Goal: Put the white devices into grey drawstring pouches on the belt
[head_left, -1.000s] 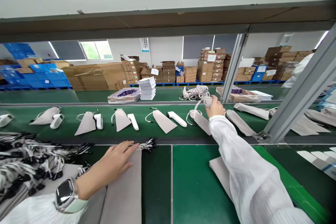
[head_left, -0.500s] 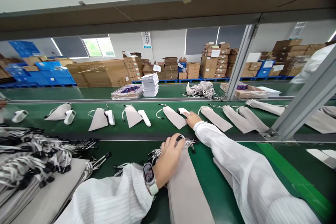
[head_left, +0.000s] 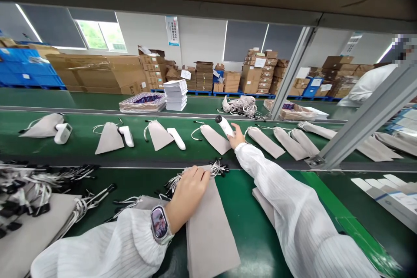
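My right hand [head_left: 237,137] grips a white handheld device with a black round end [head_left: 224,126], raised a little off the green belt. Just left of it lies a grey drawstring pouch [head_left: 214,139]. My left hand [head_left: 190,193], a watch on its wrist, has its fingers closed over the top end of a stack of grey drawstring pouches [head_left: 213,234]; its thumb is hidden. White cords with black ends [head_left: 219,167] stick out beyond those fingers. Farther left on the belt, more white devices [head_left: 177,138] rest beside pouches [head_left: 159,134].
A large pile of pouches [head_left: 58,217] lies at the lower left. A slanted metal post [head_left: 289,74] rises at the right, with flat white boxes [head_left: 391,197] below it. Across the belt stand a stack of white booklets [head_left: 176,95] and a basket [head_left: 143,103]. Another person's sleeve [head_left: 369,84] shows far right.
My right hand has lifted the white device from the belt and tipped its black end upward. My left hand's fingers have come down flatter over the pouch stack. The view has shifted.
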{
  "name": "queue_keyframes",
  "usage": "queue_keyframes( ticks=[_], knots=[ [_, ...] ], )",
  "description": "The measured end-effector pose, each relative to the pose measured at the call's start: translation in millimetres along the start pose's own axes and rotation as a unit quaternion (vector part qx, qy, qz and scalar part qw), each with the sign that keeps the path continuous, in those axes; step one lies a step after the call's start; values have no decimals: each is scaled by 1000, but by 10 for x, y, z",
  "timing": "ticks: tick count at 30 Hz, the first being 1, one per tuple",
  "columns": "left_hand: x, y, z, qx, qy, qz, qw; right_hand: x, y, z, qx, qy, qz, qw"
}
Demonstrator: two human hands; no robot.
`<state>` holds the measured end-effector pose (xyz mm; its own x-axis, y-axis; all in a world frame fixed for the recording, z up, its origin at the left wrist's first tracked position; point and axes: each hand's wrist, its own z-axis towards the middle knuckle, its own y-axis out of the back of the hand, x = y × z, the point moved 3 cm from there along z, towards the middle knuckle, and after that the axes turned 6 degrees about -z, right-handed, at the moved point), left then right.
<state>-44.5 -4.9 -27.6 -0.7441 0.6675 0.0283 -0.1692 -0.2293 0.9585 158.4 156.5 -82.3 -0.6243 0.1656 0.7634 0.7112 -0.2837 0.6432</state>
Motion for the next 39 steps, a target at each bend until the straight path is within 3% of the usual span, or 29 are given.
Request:
queue_keyframes(
  ticks=[3,6,8,14,17,20,23,26,28,33,39],
  knots=[
    [43,30,17,17,8,35,999,132,34,-18,44,-40,262,963],
    [130,77,24,36,24,61,997,448,134,-128,144,-5,463,875],
    [179,130,24,46,24,47,998,689,219,-271,195,29,509,838],
    [257,424,30,73,67,-50,994,1209,289,-782,270,100,523,802],
    [279,528,52,99,80,-194,973,1302,315,-880,245,118,530,803],
    [317,591,76,63,103,-324,938,1319,339,-886,221,129,525,812],
    [365,641,87,-21,128,-355,926,1312,288,-922,245,126,493,825],
    [426,693,78,-140,147,-350,914,1308,164,-1043,320,126,399,850],
    [468,701,68,-183,168,-346,905,1294,80,-1125,367,133,313,866],
    [498,684,75,-146,197,-389,888,1247,28,-1130,336,213,190,898],
    [588,765,90,-124,211,-416,876,1355,101,-1283,310,340,184,868]
  ],
)
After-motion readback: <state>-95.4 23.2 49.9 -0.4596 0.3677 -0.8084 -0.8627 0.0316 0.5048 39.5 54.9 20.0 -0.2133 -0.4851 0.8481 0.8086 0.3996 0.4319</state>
